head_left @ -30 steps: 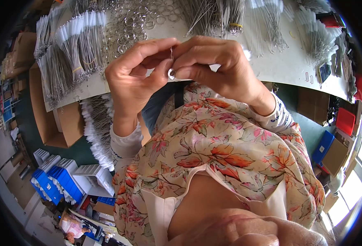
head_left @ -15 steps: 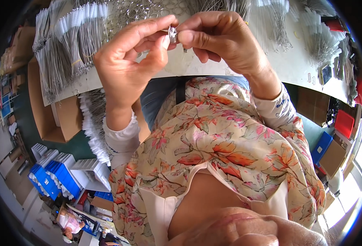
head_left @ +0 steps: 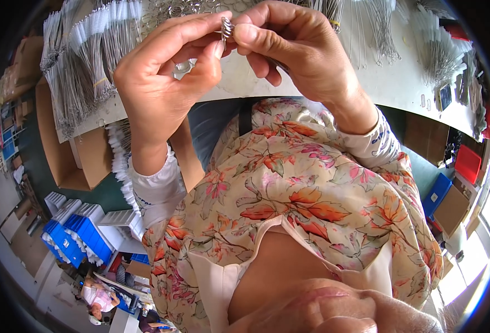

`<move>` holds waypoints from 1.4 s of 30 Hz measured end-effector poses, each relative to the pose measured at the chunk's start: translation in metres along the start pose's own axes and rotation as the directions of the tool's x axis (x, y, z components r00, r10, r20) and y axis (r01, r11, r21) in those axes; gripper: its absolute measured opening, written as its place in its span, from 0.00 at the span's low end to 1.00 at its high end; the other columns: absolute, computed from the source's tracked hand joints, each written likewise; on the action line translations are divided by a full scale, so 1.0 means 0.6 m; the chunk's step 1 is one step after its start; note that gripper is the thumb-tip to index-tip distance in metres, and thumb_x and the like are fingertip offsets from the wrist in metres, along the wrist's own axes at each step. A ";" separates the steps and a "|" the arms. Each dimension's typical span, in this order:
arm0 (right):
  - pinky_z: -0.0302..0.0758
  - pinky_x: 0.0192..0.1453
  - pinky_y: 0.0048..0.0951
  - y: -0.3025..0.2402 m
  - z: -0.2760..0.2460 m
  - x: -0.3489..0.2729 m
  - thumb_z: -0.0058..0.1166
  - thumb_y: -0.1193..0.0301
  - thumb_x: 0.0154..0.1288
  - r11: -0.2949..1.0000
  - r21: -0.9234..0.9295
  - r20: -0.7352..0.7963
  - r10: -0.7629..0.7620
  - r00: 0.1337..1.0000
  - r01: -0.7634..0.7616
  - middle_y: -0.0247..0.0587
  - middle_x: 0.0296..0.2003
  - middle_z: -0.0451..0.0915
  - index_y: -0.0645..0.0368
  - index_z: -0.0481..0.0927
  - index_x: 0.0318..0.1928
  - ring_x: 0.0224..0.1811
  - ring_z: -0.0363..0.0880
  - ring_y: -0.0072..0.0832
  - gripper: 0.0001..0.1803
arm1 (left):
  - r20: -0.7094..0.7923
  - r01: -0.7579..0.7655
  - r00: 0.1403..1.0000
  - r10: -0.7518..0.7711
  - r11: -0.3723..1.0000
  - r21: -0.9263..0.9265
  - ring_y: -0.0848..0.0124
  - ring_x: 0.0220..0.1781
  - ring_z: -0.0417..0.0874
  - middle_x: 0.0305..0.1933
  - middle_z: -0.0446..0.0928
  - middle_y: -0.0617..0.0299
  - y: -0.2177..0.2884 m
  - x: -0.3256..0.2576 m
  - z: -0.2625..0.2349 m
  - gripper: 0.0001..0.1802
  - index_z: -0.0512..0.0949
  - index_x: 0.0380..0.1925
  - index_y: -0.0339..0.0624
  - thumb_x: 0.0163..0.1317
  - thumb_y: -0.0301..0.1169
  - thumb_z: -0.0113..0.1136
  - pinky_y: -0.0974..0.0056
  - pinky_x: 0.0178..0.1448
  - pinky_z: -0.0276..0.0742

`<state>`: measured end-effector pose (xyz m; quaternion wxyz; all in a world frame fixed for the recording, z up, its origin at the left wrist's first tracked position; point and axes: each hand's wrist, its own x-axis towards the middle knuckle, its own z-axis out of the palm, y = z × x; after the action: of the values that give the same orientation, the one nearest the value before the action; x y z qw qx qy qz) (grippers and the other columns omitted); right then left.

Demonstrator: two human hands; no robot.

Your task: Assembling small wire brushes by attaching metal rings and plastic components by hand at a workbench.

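My left hand (head_left: pixel 164 72) and my right hand (head_left: pixel 297 47) meet over the white table (head_left: pixel 400 83), fingertips pinching one small metal ring (head_left: pixel 226 25) between them. The left thumb and forefinger hold the ring from the left. From the right, the right thumb and forefinger press against it. A second small ring (head_left: pixel 182 66) lies in the curled fingers of my left hand. Loose metal rings (head_left: pixel 173 8) lie in a heap on the table just behind the hands.
Bundles of thin metal wires (head_left: pixel 84 55) lie on the table's left part, more wire bundles (head_left: pixel 378 33) at the right. A cardboard box (head_left: pixel 70 155) sits under the table's left end. Blue bins (head_left: pixel 70 238) stand lower left, a red box (head_left: pixel 467 164) and blue box (head_left: pixel 436 194) right.
Both hands have risen together toward the far table, still pinching the ring, and now sit closer to the ring heap. The fingers have turned the ring edge-on.
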<state>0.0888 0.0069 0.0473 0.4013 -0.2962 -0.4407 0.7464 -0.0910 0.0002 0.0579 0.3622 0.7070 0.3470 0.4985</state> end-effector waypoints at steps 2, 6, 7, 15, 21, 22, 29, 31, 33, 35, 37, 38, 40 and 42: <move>0.66 0.20 0.14 0.001 0.002 0.003 0.53 0.69 0.63 1.000 -0.018 -0.043 -0.016 0.999 0.016 0.31 0.21 0.76 0.64 0.78 0.35 0.20 0.72 0.13 0.09 | 0.000 0.016 1.000 -0.016 1.000 -0.001 0.70 0.38 0.81 0.40 0.79 0.51 -0.002 0.001 -0.002 0.14 0.77 0.41 0.26 0.52 0.11 0.53 0.69 0.42 0.80; 0.67 0.19 0.15 -0.014 -0.004 0.009 0.55 0.71 0.62 0.983 -0.182 0.033 0.030 0.999 -0.024 0.32 0.22 0.77 0.64 0.79 0.35 0.20 0.72 0.13 0.08 | 0.035 0.062 0.997 -0.065 0.995 0.076 0.74 0.37 0.80 0.41 0.79 0.53 -0.001 0.002 -0.022 0.14 0.78 0.41 0.28 0.54 0.14 0.53 0.75 0.37 0.75; 0.68 0.19 0.15 -0.014 -0.007 0.011 0.55 0.72 0.62 0.965 -0.259 0.081 0.056 0.995 -0.033 0.32 0.22 0.77 0.64 0.79 0.35 0.19 0.72 0.13 0.07 | 0.058 0.094 0.993 -0.099 0.992 0.085 0.76 0.36 0.80 0.41 0.80 0.54 0.001 0.003 -0.026 0.13 0.78 0.41 0.29 0.55 0.15 0.53 0.77 0.36 0.74; 0.74 0.29 0.26 0.136 -0.021 0.046 0.58 0.68 0.55 0.199 -0.916 0.188 -0.555 0.810 0.349 0.34 0.27 0.78 0.57 0.78 0.37 0.25 0.76 0.26 0.10 | 0.019 0.335 0.930 -0.367 0.868 0.367 0.75 0.35 0.80 0.39 0.81 0.58 -0.144 0.059 -0.101 0.17 0.75 0.46 0.32 0.59 0.29 0.59 0.73 0.38 0.74; 0.76 0.39 0.30 0.169 -0.027 0.086 0.59 0.67 0.51 -0.134 -0.956 0.293 -0.399 0.869 0.261 0.33 0.37 0.78 0.55 0.79 0.36 0.41 0.77 0.31 0.11 | -0.099 0.357 0.853 -0.512 0.435 0.827 0.58 0.31 0.81 0.27 0.80 0.54 -0.266 0.046 -0.182 0.19 0.80 0.29 0.40 0.54 0.47 0.59 0.62 0.37 0.73; 0.77 0.39 0.30 0.139 -0.036 0.079 0.59 0.66 0.52 -0.072 -0.967 0.250 -0.473 0.845 0.246 0.33 0.36 0.79 0.55 0.79 0.36 0.39 0.77 0.32 0.10 | -0.103 0.356 0.857 -0.504 0.438 0.826 0.58 0.31 0.81 0.27 0.80 0.54 -0.262 0.043 -0.185 0.19 0.80 0.29 0.40 0.54 0.47 0.59 0.62 0.37 0.73; 0.76 0.39 0.33 0.010 -0.166 0.084 0.54 0.61 0.58 -0.070 -0.983 -0.093 -0.607 0.789 -0.169 0.36 0.31 0.81 0.51 0.82 0.35 0.33 0.81 0.33 0.10 | -0.150 0.351 0.870 -0.470 0.377 0.857 0.52 0.38 0.80 0.33 0.79 0.50 -0.262 0.028 -0.209 0.14 0.79 0.30 0.41 0.56 0.40 0.52 0.56 0.41 0.73; 0.75 0.39 0.35 0.002 -0.182 0.094 0.55 0.55 0.55 -0.152 -0.919 -0.286 -0.378 0.881 -0.364 0.35 0.31 0.82 0.50 0.82 0.36 0.34 0.81 0.33 0.15 | -0.160 0.338 0.897 -0.412 0.408 0.848 0.52 0.36 0.80 0.31 0.78 0.46 -0.268 0.035 -0.187 0.14 0.76 0.31 0.36 0.57 0.38 0.53 0.57 0.38 0.72; 0.74 0.37 0.38 -0.001 -0.181 0.100 0.54 0.52 0.52 -0.106 -0.917 -0.315 -0.401 0.860 -0.384 0.37 0.29 0.81 0.48 0.82 0.33 0.34 0.80 0.37 0.16 | -0.254 0.405 0.893 -0.372 0.413 0.816 0.57 0.39 0.81 0.33 0.80 0.51 -0.260 0.037 -0.179 0.18 0.77 0.34 0.40 0.57 0.45 0.55 0.59 0.43 0.73; 0.74 0.37 0.36 0.000 -0.201 0.108 0.58 0.53 0.48 0.003 -0.938 -0.320 -0.385 0.866 -0.346 0.36 0.29 0.82 0.48 0.82 0.35 0.34 0.80 0.35 0.17 | -0.223 0.370 0.895 -0.388 0.363 0.855 0.59 0.38 0.81 0.32 0.81 0.55 -0.253 0.033 -0.185 0.18 0.79 0.30 0.42 0.57 0.46 0.56 0.61 0.42 0.73; 0.74 0.34 0.31 0.002 -0.198 0.112 0.58 0.58 0.51 0.109 -0.954 -0.298 -0.414 0.860 -0.278 0.34 0.28 0.81 0.51 0.82 0.37 0.32 0.80 0.28 0.15 | -0.239 0.384 0.880 -0.411 0.321 0.866 0.59 0.36 0.81 0.31 0.80 0.56 -0.255 0.029 -0.189 0.16 0.79 0.29 0.43 0.56 0.45 0.57 0.60 0.39 0.73; 0.74 0.34 0.31 -0.002 -0.199 0.113 0.58 0.58 0.51 0.107 -0.961 -0.276 -0.414 0.867 -0.255 0.34 0.28 0.81 0.51 0.82 0.37 0.32 0.80 0.28 0.15 | -0.272 0.406 0.882 -0.384 0.332 0.851 0.58 0.34 0.81 0.30 0.80 0.56 -0.260 0.021 -0.194 0.15 0.79 0.30 0.43 0.56 0.44 0.57 0.60 0.37 0.73; 0.74 0.31 0.25 -0.012 -0.210 0.107 0.54 0.65 0.57 0.624 -0.778 -0.396 -0.389 0.832 -0.078 0.33 0.27 0.80 0.56 0.81 0.38 0.30 0.78 0.23 0.12 | -0.308 0.445 0.869 -0.387 0.339 0.829 0.58 0.34 0.81 0.29 0.80 0.56 -0.256 0.017 -0.196 0.15 0.79 0.30 0.43 0.56 0.44 0.57 0.60 0.37 0.73; 0.78 0.33 0.26 -0.048 -0.218 0.073 0.49 0.69 0.62 0.815 -0.532 -0.459 -0.506 0.730 0.230 0.42 0.30 0.78 0.67 0.76 0.43 0.29 0.77 0.25 0.14 | -0.320 0.491 0.840 -0.438 0.362 0.792 0.60 0.33 0.81 0.28 0.80 0.57 -0.244 0.027 -0.188 0.14 0.79 0.29 0.43 0.56 0.43 0.57 0.60 0.37 0.73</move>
<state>0.1806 0.1076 0.0123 0.5822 -0.4959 -0.5038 0.4016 -0.2139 0.1053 -0.0332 0.0838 0.6492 0.7392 0.1586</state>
